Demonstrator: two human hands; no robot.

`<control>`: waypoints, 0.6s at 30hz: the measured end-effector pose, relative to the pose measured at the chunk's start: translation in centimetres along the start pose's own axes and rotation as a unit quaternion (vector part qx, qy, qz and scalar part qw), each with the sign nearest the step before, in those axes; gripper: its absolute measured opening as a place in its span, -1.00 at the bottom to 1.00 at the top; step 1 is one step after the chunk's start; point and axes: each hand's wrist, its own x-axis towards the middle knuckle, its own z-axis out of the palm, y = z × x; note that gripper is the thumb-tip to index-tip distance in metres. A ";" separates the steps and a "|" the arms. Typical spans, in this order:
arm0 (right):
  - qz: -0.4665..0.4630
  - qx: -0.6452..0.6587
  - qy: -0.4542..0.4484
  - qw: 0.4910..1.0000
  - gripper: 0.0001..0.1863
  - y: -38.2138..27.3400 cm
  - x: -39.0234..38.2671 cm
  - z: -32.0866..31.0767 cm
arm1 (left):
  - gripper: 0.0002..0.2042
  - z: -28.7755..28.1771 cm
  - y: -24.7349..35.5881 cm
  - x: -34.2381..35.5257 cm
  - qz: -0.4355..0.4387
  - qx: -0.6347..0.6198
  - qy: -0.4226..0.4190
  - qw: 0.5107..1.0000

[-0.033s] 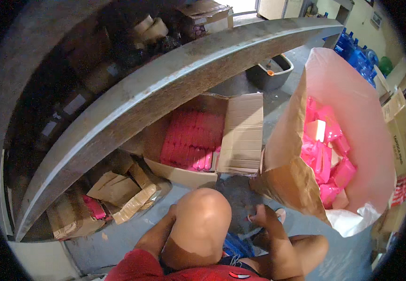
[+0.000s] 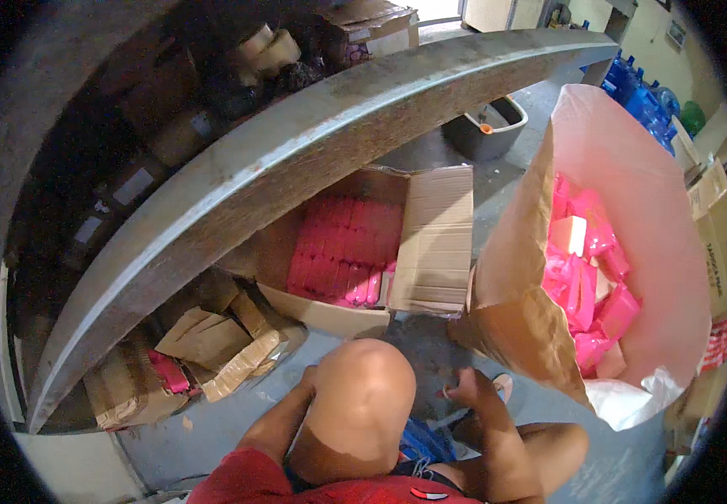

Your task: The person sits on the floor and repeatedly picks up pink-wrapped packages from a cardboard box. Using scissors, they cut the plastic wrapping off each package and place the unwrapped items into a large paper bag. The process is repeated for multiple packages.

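My left hand [image 2: 307, 378] rests against the left side of my bent left knee [image 2: 363, 386], its fingers mostly hidden. My right hand [image 2: 464, 386] hangs low between the knee and a tall paper sack [image 2: 510, 269], fingers loosely bent and apart, with nothing clearly in them. The open sack holds several pink plastic-wrapped packets and pale blocks [image 2: 567, 235]. Ahead of my knee, an open cardboard box [image 2: 431, 239] holds rows of pink packets [image 2: 342, 244]. A blue item [image 2: 431, 441] lies beneath my legs, partly hidden.
A long metal beam [image 2: 279, 143] spans above the box, with dark cartons [image 2: 179, 134] behind it. Torn cardboard boxes [image 2: 204, 344] lie at left. A grey bin [image 2: 477, 143], blue water jugs [image 2: 628, 88] and folded cardboard [image 2: 712, 244] stand at the back and right.
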 end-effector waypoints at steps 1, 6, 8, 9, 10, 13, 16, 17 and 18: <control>0.015 0.019 -0.003 1.000 -0.50 -0.1 0.3 0.2 | -0.65 -0.1 0.1 0.2 -0.005 0.003 -0.001 1.000; 0.003 0.036 -0.007 0.999 -0.55 -0.3 1.2 0.3 | -0.67 -0.6 1.2 1.0 -0.014 0.034 -0.014 0.999; -0.023 0.029 0.008 0.999 -0.56 -0.5 1.2 0.3 | -0.68 -0.7 1.4 1.0 -0.022 0.044 -0.019 0.999; -0.016 0.032 0.002 0.999 -0.56 -0.5 1.1 0.2 | -0.68 -0.7 1.4 1.0 -0.023 0.046 -0.019 0.999; -0.009 0.034 -0.003 0.999 -0.57 -0.4 1.1 0.1 | -0.68 -0.7 1.4 1.0 -0.027 0.049 -0.020 0.998; -0.002 0.040 -0.013 0.999 -0.58 -0.5 1.0 0.2 | -0.69 -0.7 1.1 1.0 -0.031 0.057 -0.028 0.997; -0.016 0.036 0.011 0.999 -0.57 -0.5 1.1 0.5 | -0.70 -0.7 0.9 1.0 -0.035 0.067 -0.034 0.997; -0.025 0.034 0.025 0.999 -0.56 -0.6 1.2 0.6 | -0.70 -0.8 1.0 1.0 -0.035 0.069 -0.035 0.996; -0.032 0.031 0.019 0.999 -0.55 -0.6 1.2 0.7 | -0.70 -0.8 1.0 1.0 -0.035 0.073 -0.036 0.996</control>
